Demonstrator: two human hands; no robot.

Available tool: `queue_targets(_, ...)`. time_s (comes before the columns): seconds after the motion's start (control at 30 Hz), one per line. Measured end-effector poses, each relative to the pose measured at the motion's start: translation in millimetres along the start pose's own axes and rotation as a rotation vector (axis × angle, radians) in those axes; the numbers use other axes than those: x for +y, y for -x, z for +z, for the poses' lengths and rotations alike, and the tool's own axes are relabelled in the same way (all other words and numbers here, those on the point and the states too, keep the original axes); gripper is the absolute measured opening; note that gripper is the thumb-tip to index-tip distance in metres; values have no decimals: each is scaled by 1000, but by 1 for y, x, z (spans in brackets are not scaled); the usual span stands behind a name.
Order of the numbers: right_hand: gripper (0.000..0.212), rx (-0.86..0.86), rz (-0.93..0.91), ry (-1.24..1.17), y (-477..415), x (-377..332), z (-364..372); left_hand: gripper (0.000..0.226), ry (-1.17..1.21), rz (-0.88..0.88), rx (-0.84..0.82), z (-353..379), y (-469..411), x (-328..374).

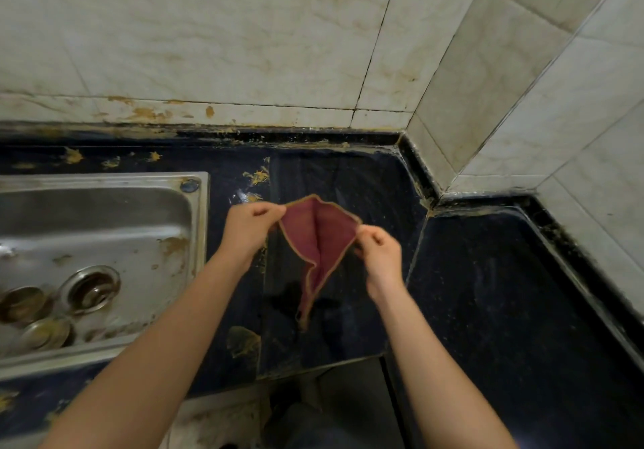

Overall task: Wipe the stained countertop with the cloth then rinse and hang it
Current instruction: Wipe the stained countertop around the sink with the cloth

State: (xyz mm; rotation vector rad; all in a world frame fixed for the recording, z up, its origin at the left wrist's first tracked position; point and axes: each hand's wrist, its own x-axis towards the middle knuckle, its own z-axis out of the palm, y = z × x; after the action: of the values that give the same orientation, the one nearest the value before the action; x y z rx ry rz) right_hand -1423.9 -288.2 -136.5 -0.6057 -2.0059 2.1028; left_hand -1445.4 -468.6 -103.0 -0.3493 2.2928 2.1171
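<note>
Nearest the person, a yellowish stain lies on the dark countertop by its front edge, not yet wiped. Above the counter the left hand and right hand are apart, each pinching an upper corner of the red cloth. The cloth is in the air between them, creased down its middle, with its lower corner dangling towards the counter; whether that corner touches cannot be told. Judgement: the step in hand is opening the cloth before wiping. It would go best folded into a flat pad and pressed down under a spread palm. Strokes should run from the back wall to the front so that loosened residue does not spread. The dried patches will likely need repeated firm passes. To the left, the steel sink holds a drain strainer and two round metal pieces, their nature unclear, amid brownish marks. Farther back, more yellow spatter marks the counter beside the sink's corner. Beyond it, the tiled wall carries similar smears along its base.
</note>
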Motion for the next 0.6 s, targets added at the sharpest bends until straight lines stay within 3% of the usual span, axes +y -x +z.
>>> queue_targets(0.1,24,42,-53,-67,-26,-21,-23,12,-83,171,-13,-11,-15,19)
queue_targets(0.23,21,-52,-126,61,-24,-33,-54,21,-146,304,-139,-13,-9,16)
queue_targets(0.37,25,-139,-4,241,1,3,-87,18,-267,187,-348,-17,16,-32)
queue_targets(0.43,25,-180,91,336,13,31,-102,30,-360,102,-439,-17,28,-65)
queue_targets(0.6,24,-183,237,474,13,72,-110,31,-375,-62,-461,-9,36,-110)
